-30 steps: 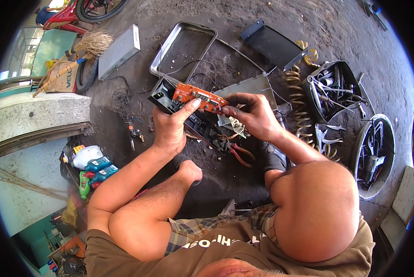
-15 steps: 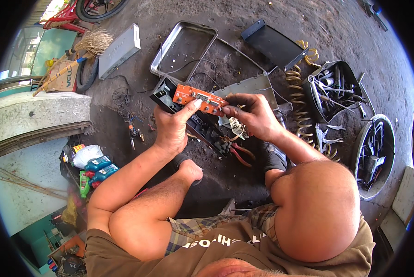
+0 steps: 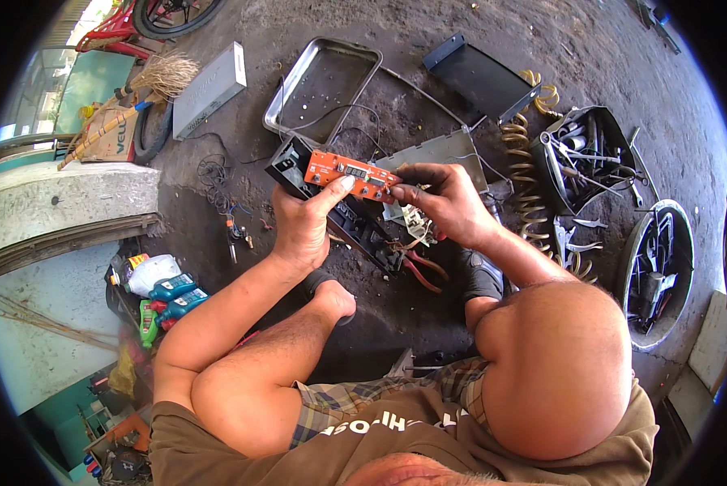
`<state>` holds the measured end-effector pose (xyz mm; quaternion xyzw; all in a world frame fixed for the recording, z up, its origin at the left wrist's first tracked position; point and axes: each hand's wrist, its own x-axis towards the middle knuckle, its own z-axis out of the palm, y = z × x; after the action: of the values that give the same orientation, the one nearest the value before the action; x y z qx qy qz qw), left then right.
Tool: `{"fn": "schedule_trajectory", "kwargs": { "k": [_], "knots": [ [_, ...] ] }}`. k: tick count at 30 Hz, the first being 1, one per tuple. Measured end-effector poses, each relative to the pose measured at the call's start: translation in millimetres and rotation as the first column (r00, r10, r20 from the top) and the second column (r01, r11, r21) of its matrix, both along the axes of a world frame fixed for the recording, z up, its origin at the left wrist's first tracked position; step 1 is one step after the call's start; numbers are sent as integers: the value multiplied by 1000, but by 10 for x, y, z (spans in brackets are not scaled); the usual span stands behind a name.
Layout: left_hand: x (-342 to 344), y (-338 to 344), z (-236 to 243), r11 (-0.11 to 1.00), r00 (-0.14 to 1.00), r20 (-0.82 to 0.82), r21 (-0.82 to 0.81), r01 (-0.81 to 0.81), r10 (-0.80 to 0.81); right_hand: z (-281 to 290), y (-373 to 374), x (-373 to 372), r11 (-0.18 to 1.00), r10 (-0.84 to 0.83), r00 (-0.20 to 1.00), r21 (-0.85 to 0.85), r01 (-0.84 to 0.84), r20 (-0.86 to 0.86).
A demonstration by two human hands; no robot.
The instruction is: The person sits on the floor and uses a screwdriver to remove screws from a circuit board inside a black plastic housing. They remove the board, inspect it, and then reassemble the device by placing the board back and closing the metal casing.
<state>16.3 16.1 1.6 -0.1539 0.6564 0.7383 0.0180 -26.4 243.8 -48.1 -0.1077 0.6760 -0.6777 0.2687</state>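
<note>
An orange circuit board (image 3: 327,168) with a small dark digit display and several small buttons is held between my two hands. My left hand (image 3: 303,223) grips its left part, the thumb lying on its face near the display. My right hand (image 3: 449,202) pinches the right end between thumb and fingers. Behind and below the board runs a long black plastic front panel (image 3: 355,227), close against my left hand; whether those fingers also hold it is hidden. Wires and pale electronic parts (image 3: 416,225) lie under my right hand. Red-handled pliers (image 3: 426,271) rest on the ground beside the panel.
A metal tray (image 3: 373,63), a flat metal plate (image 3: 453,154) and a black cover (image 3: 481,81) lie ahead. On the right are a coiled hose (image 3: 526,178), a black tool bin (image 3: 586,198) and a round tub (image 3: 685,275) of tools. Bottles (image 3: 181,304) stand left.
The circuit board has tilted very slightly in my hands. Both hands keep their grip in nearly the same place.
</note>
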Motion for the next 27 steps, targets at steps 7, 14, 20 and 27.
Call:
{"fn": "schedule_trajectory", "kwargs": {
  "k": [7, 14, 20, 27],
  "knots": [
    [-3, 1, -3, 999, 999, 33, 37, 5, -6, 22, 6, -1, 1000, -6, 1000, 11, 6, 10],
    [-1, 34, -24, 999, 999, -24, 14, -32, 32, 90, 23, -9, 1000, 10, 999, -9, -10, 31],
    [4, 36, -17, 998, 1000, -15, 61, -26, 27, 44, 26, -12, 1000, 2, 999, -20, -1, 43],
    [39, 7, -25, 999, 999, -42, 52, -12, 14, 45, 21, -3, 1000, -14, 998, -10, 15, 60]
  ]
}}
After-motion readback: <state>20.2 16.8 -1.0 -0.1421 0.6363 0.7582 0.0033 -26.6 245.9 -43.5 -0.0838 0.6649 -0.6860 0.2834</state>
